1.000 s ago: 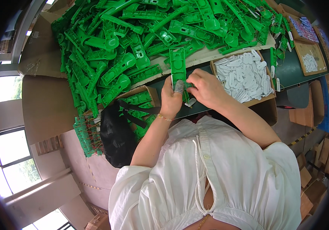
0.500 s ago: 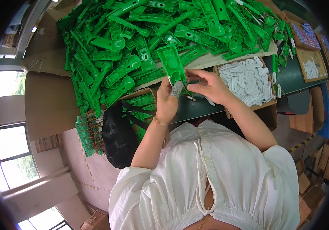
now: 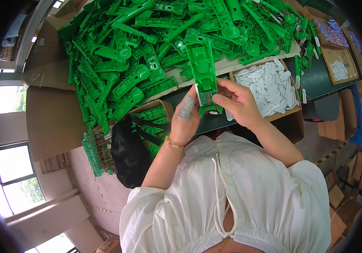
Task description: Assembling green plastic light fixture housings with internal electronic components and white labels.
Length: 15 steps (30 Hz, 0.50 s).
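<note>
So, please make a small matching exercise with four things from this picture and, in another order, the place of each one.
Things:
1. green plastic shell
2. white plastic pieces
3. black bag
4. heap of green parts

Places:
A. in an open cardboard box beside the right hand
B. spread over cardboard at the far side of the bench
C. held upright between the left hand and the right hand
D. hanging at the bench's near edge, by the left forearm

Pairs: 1-C, 2-A, 3-D, 4-B
</note>
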Each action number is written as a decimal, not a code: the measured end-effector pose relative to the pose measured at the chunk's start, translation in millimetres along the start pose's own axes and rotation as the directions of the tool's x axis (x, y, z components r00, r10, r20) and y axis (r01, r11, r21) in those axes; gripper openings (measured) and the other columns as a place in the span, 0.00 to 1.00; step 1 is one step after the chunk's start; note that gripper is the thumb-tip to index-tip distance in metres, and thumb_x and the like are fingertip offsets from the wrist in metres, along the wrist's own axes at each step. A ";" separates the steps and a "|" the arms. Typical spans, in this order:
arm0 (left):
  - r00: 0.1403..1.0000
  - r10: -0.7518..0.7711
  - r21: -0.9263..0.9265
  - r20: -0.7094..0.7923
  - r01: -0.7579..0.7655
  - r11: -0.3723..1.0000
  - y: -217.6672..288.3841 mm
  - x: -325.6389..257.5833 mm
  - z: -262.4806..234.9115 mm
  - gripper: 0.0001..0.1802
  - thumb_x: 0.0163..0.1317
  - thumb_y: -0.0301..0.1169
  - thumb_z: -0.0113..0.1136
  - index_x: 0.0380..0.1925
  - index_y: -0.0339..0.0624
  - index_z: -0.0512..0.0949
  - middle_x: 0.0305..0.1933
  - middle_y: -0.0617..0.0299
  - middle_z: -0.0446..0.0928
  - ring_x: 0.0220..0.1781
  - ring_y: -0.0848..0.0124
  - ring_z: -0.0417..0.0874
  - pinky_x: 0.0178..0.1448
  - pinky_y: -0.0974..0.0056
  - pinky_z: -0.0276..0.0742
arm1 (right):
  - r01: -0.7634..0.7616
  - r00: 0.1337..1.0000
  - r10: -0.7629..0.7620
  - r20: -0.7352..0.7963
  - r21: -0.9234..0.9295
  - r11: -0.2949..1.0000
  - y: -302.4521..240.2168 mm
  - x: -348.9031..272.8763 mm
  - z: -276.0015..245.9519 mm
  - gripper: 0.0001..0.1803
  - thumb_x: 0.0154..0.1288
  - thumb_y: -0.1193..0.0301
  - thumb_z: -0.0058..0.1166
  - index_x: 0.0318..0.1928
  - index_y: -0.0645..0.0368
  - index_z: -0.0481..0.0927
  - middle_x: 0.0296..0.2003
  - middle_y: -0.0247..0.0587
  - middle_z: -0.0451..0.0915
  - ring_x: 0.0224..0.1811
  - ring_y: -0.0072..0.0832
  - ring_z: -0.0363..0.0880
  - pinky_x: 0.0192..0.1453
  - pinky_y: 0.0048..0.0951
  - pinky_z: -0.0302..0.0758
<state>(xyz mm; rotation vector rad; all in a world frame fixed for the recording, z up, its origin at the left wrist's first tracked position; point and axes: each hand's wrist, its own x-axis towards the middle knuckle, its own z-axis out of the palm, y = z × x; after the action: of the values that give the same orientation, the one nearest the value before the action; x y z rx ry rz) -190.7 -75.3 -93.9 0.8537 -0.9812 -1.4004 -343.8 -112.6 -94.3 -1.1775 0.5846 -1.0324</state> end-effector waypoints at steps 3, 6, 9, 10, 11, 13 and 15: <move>0.996 -0.087 -0.176 0.019 0.089 0.980 -4.9 -3.0 0.9 0.24 0.67 0.40 0.43 0.58 0.37 0.63 0.54 0.56 0.71 0.55 0.65 0.72 0.57 0.60 0.68 | -0.149 0.989 0.150 -0.010 0.040 0.988 -5.6 -2.4 -1.5 0.20 0.60 0.76 0.54 0.53 0.68 0.70 0.41 0.39 0.77 0.41 0.20 0.75 0.43 0.21 0.74; 0.993 -0.113 -0.276 0.042 0.120 0.954 -7.0 -5.4 3.3 0.24 0.66 0.38 0.45 0.58 0.38 0.63 0.53 0.57 0.71 0.55 0.66 0.72 0.57 0.60 0.68 | -0.112 0.994 0.111 -0.023 -0.041 0.993 -6.4 -4.5 -0.5 0.20 0.60 0.75 0.55 0.53 0.67 0.70 0.40 0.38 0.77 0.40 0.19 0.75 0.40 0.20 0.74; 0.999 -0.041 -0.268 0.008 0.041 0.963 -14.5 -5.8 6.5 0.23 0.64 0.35 0.49 0.58 0.38 0.64 0.52 0.58 0.72 0.55 0.67 0.72 0.58 0.60 0.67 | -0.103 0.994 0.099 -0.041 -0.104 0.989 -5.0 -7.1 -0.5 0.20 0.59 0.74 0.56 0.51 0.67 0.71 0.40 0.37 0.78 0.41 0.20 0.75 0.41 0.21 0.74; 0.999 -0.039 -0.268 0.011 0.041 0.963 -14.6 -5.8 9.6 0.23 0.64 0.35 0.49 0.58 0.38 0.64 0.52 0.58 0.72 0.55 0.67 0.72 0.58 0.60 0.67 | -0.120 0.992 0.115 -0.044 -0.128 0.985 -2.1 -8.0 -3.3 0.20 0.59 0.75 0.56 0.52 0.66 0.71 0.41 0.37 0.77 0.41 0.20 0.75 0.43 0.22 0.73; 0.997 -0.070 -0.248 -0.012 0.065 0.967 -13.7 -7.0 13.5 0.23 0.64 0.35 0.50 0.57 0.38 0.65 0.52 0.59 0.72 0.55 0.67 0.72 0.58 0.60 0.67 | -0.136 0.990 0.130 -0.048 -0.152 0.979 -1.3 -9.3 -6.8 0.21 0.58 0.76 0.56 0.53 0.65 0.70 0.42 0.37 0.77 0.42 0.20 0.75 0.44 0.22 0.73; 0.993 -0.115 -0.157 0.030 0.119 0.981 -14.2 -8.6 8.8 0.22 0.64 0.37 0.49 0.56 0.38 0.67 0.55 0.59 0.70 0.57 0.67 0.70 0.60 0.60 0.65 | -0.162 0.987 0.161 -0.022 -0.040 0.986 -7.4 -16.5 -14.3 0.22 0.57 0.77 0.56 0.54 0.65 0.69 0.44 0.38 0.76 0.43 0.21 0.75 0.46 0.23 0.73; 0.997 -0.052 -0.024 0.063 0.053 0.998 -10.4 1.2 -3.5 0.23 0.64 0.39 0.49 0.56 0.37 0.66 0.58 0.59 0.68 0.59 0.67 0.68 0.60 0.61 0.65 | -0.193 0.981 0.191 0.029 0.178 0.965 -12.1 -27.5 -32.1 0.26 0.55 0.78 0.55 0.56 0.62 0.66 0.47 0.39 0.75 0.47 0.26 0.75 0.51 0.27 0.72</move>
<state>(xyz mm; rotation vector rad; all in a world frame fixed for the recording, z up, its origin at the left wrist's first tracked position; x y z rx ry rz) -191.5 -77.0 -104.8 0.8263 -0.9917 -1.4889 -386.8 -103.6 -96.8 -0.9482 0.5715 -0.8923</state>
